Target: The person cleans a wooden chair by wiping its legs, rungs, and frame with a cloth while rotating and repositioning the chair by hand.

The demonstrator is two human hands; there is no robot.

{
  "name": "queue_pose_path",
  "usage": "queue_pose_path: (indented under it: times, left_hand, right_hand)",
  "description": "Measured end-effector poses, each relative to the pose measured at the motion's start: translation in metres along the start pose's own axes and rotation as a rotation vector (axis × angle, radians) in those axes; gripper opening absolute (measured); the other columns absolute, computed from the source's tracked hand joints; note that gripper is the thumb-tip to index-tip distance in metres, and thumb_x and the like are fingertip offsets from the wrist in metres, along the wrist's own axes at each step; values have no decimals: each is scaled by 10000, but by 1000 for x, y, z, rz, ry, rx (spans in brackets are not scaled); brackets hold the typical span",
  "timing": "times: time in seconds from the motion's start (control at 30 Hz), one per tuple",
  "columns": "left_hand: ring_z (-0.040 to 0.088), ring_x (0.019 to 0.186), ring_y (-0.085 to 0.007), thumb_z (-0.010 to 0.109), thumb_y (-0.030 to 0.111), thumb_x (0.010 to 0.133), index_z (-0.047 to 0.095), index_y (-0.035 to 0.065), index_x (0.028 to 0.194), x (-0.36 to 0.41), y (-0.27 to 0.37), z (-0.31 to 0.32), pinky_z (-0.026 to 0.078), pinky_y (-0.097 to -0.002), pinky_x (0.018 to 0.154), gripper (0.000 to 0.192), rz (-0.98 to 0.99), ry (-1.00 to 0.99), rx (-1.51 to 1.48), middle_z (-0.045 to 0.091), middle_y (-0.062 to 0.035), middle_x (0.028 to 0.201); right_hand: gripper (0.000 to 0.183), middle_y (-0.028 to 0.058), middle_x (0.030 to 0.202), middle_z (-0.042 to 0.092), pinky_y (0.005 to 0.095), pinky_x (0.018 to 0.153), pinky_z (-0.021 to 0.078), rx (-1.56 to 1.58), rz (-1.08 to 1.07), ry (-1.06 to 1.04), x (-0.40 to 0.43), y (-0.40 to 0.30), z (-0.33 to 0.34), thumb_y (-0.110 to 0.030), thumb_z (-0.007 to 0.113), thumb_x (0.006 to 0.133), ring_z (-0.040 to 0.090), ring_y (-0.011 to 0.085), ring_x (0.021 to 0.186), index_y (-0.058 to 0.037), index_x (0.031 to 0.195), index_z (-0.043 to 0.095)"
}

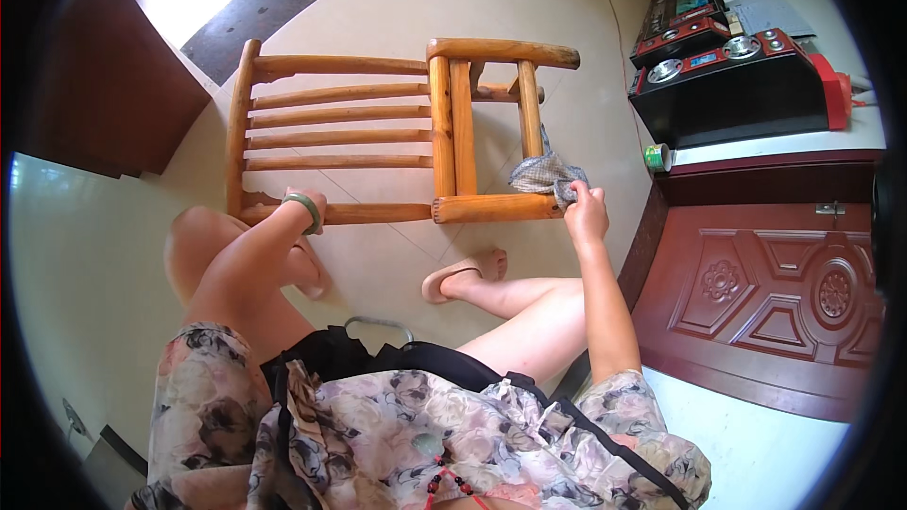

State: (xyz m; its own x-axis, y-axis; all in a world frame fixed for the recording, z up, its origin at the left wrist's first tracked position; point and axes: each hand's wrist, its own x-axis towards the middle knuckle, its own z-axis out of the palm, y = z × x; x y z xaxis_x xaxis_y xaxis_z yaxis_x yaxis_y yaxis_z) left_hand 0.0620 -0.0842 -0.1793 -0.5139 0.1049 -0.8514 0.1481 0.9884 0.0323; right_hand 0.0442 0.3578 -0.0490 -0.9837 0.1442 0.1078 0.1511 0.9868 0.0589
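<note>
A wooden chair (446, 134) lies on its side on the tiled floor before me, its slatted back to the left and its seat frame and legs to the right. My left hand (312, 211), with a green bangle at the wrist, is closed around the near rail of the chair back. My right hand (587, 212) grips a grey checked cloth (542, 173) at the end of the near wooden post. Part of the cloth drapes over that post and against the crossbar behind it.
Black and red speakers (737, 99) stand on a white surface at the right, with a green cup (657, 157) by its edge. A carved reddish door panel (772, 297) is below. Dark red wooden furniture (113, 71) stands at the upper left. A thin cable (618, 21) runs along the floor.
</note>
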Motion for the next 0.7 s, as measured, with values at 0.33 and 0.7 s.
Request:
queue_pose_path:
  times: [0.33,0.7]
  left_hand:
    - [592,950,-272,669,189,650,455,43,1136,-14,-17,7,302,-467,934,551,-18,277,-110,631,-119,980]
    - [594,801,-250,548,94,724,580,80,844,-59,1,-17,372,-398,817,124,198,697,217,625,-84,741]
  right_hand:
    - [298,139,992,514,424,707,480,-46,130,-62,1,-16,22,-77,543,732,575,326,840,-185,1010,544]
    - [307,100,740,601,289,361,457,494,498,-368,9,12,68,-70,596,702,573,163,496,-79,998,512]
